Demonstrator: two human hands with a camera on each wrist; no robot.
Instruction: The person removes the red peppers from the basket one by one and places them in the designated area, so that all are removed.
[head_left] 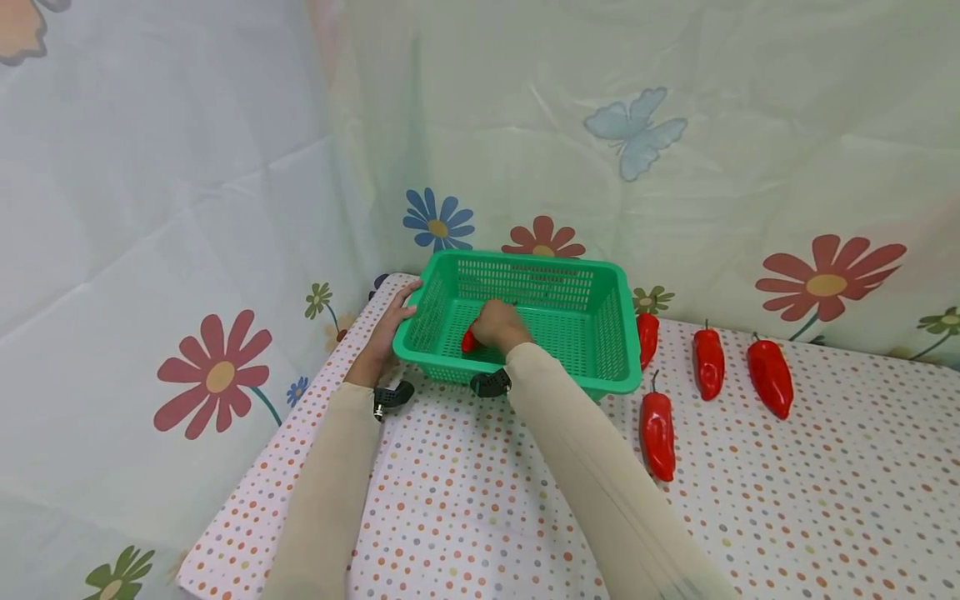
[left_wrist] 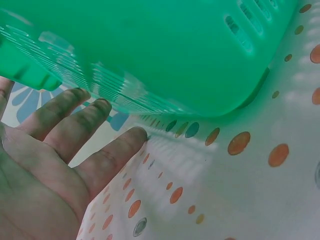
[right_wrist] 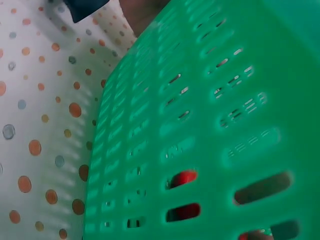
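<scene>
A green plastic basket (head_left: pixel 570 333) with slotted walls stands on the dotted tablecloth near the back wall. Inside it, toward the left, my right hand (head_left: pixel 498 323) grips a red pepper (head_left: pixel 468 341), most of which the hand covers. At the basket's left end is my left hand (head_left: pixel 392 323), its fingers fairly straight against the outer side. In the left wrist view the left palm (left_wrist: pixel 40 190) and spread fingers show beside the basket wall. Through the slots in the right wrist view, bits of the red pepper (right_wrist: pixel 184 178) are visible; the right hand is mostly hidden behind the wall.
Right of the basket lie several more red peppers: one close by its wall (head_left: pixel 647 337), one nearer the front (head_left: pixel 657 436), and two farther right, a slim pepper (head_left: pixel 708 363) and a wider pepper (head_left: pixel 770 377). A flowered cloth (head_left: pixel 480 125) hangs behind and at the left.
</scene>
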